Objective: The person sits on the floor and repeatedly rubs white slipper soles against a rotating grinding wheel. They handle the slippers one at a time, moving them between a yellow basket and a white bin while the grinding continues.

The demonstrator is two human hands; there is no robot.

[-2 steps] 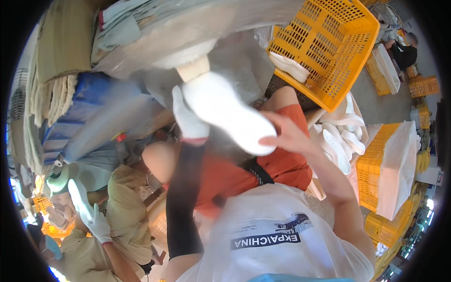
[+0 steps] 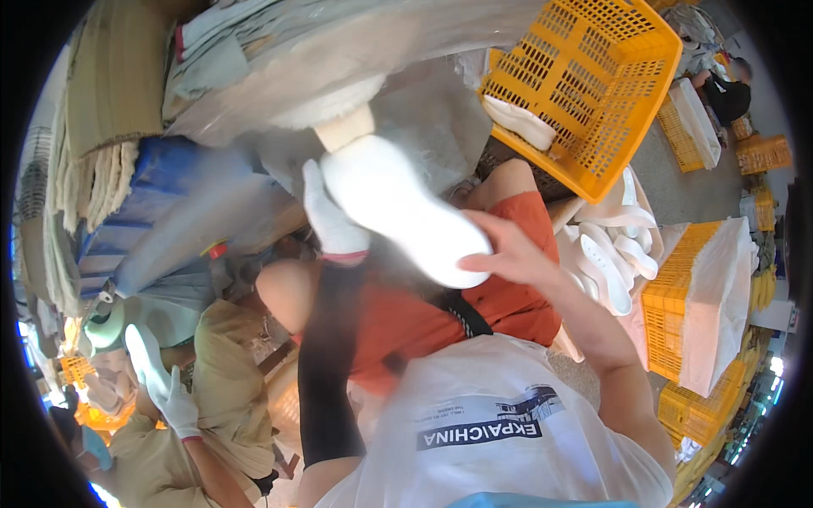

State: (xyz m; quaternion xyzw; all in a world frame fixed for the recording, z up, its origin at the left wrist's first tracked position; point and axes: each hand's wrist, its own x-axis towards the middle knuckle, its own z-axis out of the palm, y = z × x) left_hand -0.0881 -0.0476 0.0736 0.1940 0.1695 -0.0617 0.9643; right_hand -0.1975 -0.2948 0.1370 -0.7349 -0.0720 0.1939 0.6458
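The left hand [image 2: 332,222], in a white glove, curls around the upper edge of a white shoe sole [image 2: 400,207]; the bare right hand [image 2: 508,250] pinches its lower end. The sole hangs above the person's lap, its long axis running from upper left to lower right. Beyond stands a yellow crate [image 2: 593,93].

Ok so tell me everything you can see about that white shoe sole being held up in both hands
The white shoe sole is a smooth, matte, foam-like piece, elongated with rounded ends and no visible tread on the side shown. It is held up slanting, one end high near a beige wheel-like tool, the other lower right. The left hand, in a white glove, touches its left edge; the bare right hand grips the lower end. It looks slightly blurred.
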